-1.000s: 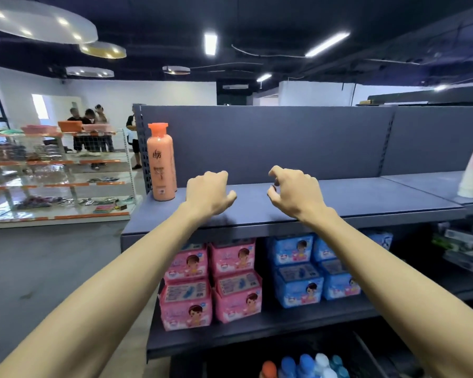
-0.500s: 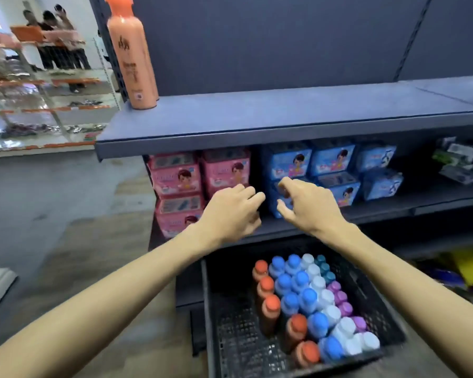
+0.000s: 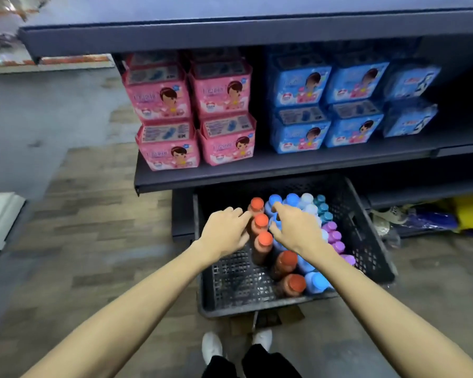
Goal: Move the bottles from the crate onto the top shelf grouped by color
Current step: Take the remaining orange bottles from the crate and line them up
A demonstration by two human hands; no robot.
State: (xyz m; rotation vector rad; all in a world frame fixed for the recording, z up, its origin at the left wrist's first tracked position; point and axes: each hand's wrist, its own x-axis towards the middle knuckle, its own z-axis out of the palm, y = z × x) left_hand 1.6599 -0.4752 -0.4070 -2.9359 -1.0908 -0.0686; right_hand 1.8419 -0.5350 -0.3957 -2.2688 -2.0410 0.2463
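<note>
A black mesh crate (image 3: 366, 241) sits on the floor under the shelving, holding several upright bottles in rows by cap colour: orange (image 3: 265, 239), blue (image 3: 318, 281), white (image 3: 307, 199), teal (image 3: 322, 207) and purple (image 3: 335, 237). My left hand (image 3: 224, 233) hovers over the crate's left part, fingers loosely extended toward the orange caps, holding nothing. My right hand (image 3: 294, 230) reaches over the blue and orange rows, fingers loosely curled, empty. The top shelf (image 3: 230, 34) shows only its front edge at the frame's top.
Pink packs (image 3: 194, 115) and blue packs (image 3: 328, 105) are stacked on the middle shelf (image 3: 257, 173) just above the crate. My white shoes (image 3: 212, 346) stand right in front of the crate. Yellow and blue items (image 3: 448, 216) lie on the floor to the right.
My view tilted down from the top shelf to the crate. Both hands dropped from shelf height to just above the bottle caps; the orange bottle on the top shelf left the view.
</note>
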